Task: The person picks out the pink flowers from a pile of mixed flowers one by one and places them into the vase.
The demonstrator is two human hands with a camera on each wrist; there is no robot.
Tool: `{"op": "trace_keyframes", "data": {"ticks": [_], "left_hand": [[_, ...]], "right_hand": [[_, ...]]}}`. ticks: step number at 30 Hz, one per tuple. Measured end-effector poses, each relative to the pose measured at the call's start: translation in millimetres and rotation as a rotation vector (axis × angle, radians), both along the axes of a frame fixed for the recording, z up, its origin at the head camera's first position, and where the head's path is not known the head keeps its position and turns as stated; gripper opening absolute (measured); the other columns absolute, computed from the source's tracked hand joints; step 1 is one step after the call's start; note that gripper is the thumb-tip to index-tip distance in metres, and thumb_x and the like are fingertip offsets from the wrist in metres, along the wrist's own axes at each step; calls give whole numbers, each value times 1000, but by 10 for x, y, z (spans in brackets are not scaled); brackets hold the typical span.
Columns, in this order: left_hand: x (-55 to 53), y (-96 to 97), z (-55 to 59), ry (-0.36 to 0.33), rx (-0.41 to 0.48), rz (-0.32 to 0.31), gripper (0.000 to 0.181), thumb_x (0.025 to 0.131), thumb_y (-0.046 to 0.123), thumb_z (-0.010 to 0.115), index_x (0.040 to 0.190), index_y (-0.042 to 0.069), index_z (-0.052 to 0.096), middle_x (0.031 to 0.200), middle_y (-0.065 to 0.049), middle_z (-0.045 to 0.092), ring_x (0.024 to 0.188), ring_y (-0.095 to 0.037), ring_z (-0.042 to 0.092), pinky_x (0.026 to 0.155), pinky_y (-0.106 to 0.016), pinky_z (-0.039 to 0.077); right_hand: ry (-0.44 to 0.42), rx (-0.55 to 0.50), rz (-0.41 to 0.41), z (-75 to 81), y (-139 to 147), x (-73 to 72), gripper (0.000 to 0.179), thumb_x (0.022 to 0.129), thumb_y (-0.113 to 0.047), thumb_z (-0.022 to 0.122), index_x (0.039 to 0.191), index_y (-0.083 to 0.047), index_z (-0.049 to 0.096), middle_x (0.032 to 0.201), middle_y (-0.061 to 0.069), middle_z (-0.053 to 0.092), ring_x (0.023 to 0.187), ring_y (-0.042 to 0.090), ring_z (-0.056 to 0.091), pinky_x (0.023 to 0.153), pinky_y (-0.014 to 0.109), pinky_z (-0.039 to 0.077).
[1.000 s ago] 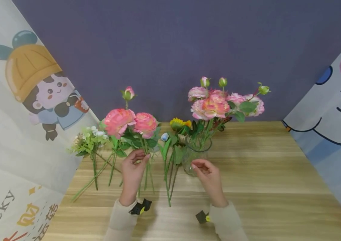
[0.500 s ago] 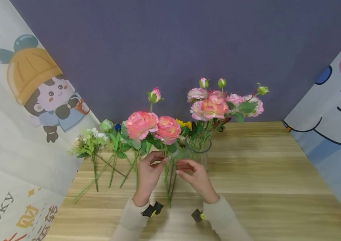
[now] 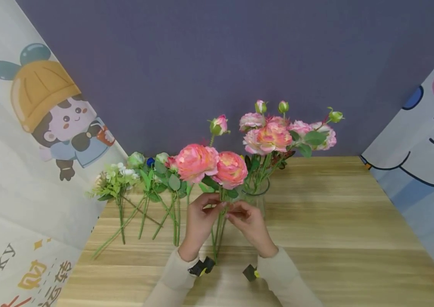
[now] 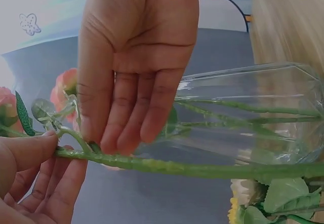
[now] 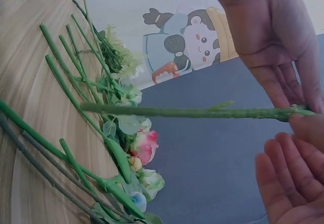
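A pink peony spray (image 3: 197, 163) with two open blooms and a bud stands upright above the table. My left hand (image 3: 201, 221) pinches its green stem (image 4: 167, 166) just below the leaves. The thumb and fingertips of my right hand (image 3: 251, 224) pinch the same stem at a small side branch, right beside the left fingertips. In the right wrist view the lower stem (image 5: 172, 112) extends bare below both hands. Behind the right hand is a clear glass vase (image 3: 261, 197), partly hidden, holding several lighter pink peonies (image 3: 272, 134).
Several flower stems lie along the left of the wooden table (image 3: 335, 230), among them a white-green bunch (image 3: 115, 181) and a blue flower (image 3: 150, 162). More stems (image 5: 45, 158) lie under the hands. A dark wall (image 3: 217, 64) rises behind, with printed curtains (image 3: 6, 170) at both sides.
My left hand has carried the peony spray rightward to in front of the vase. My right hand has come left from the vase and met the stem.
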State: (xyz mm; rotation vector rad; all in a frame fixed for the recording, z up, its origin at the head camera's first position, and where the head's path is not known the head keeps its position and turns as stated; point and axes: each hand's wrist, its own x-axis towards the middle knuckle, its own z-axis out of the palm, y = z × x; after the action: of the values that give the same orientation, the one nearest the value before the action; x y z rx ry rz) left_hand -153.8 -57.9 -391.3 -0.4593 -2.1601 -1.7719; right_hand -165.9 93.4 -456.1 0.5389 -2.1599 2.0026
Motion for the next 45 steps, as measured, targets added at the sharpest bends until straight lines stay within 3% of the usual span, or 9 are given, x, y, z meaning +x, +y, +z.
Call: {"op": "trace_keyframes", "data": {"ticks": [7, 15, 20, 30, 34, 40, 45], "left_hand": [[-35, 32, -6, -46, -13, 46, 14, 83, -1, 69, 96, -4, 68, 88, -17, 68, 78, -25, 66, 64, -26, 56], [-51, 60, 4, -4, -8, 36, 13, 82, -3, 69, 94, -6, 68, 85, -18, 68, 77, -30, 66, 63, -26, 56], [-49, 77, 0, 21, 1, 9, 13, 82, -3, 69, 95, -6, 67, 88, -17, 68, 78, -29, 67, 64, -27, 57], [-55, 125, -21, 46, 33, 10, 11, 81, -7, 68, 92, -8, 66, 86, -19, 67, 76, -31, 66, 63, -28, 57], [-41, 152, -12, 49, 50, -9, 11, 82, -7, 67, 92, -10, 66, 86, -21, 67, 76, -33, 66, 64, -29, 57], [-42, 170, -9, 86, 38, -5, 10, 81, -7, 68, 91, -7, 66, 86, -18, 67, 76, -27, 66, 63, -28, 57], [-59, 168, -21, 94, 33, -6, 9, 81, -6, 69, 90, -7, 66, 87, -17, 67, 75, -27, 66, 62, -29, 57]], "right_hand": [[26, -72, 23, -8, 23, 22, 10, 88, 7, 59, 97, 10, 63, 95, 22, 62, 85, 9, 63, 71, 24, 55], [2, -94, 16, 10, -4, 31, 15, 84, -1, 69, 94, 8, 62, 94, 22, 63, 86, 20, 66, 71, 27, 56], [17, -99, -26, -5, -28, 35, 20, 82, 7, 68, 100, 9, 60, 93, 26, 63, 85, 19, 66, 70, 27, 57], [-105, -123, -172, -26, -93, 58, 30, 80, 8, 69, 107, 10, 57, 92, 25, 65, 79, 8, 63, 70, 22, 55], [-72, -127, -213, 17, -124, 82, 26, 78, 14, 67, 102, 13, 60, 90, 26, 65, 78, 5, 62, 71, 19, 54], [60, -124, -239, 201, -154, 161, 19, 74, 20, 65, 93, 16, 61, 82, 25, 64, 77, 2, 62, 68, 20, 55], [61, -137, -246, 116, -140, 126, 18, 75, 18, 67, 91, 13, 63, 81, 21, 65, 76, 3, 62, 66, 21, 55]]}}
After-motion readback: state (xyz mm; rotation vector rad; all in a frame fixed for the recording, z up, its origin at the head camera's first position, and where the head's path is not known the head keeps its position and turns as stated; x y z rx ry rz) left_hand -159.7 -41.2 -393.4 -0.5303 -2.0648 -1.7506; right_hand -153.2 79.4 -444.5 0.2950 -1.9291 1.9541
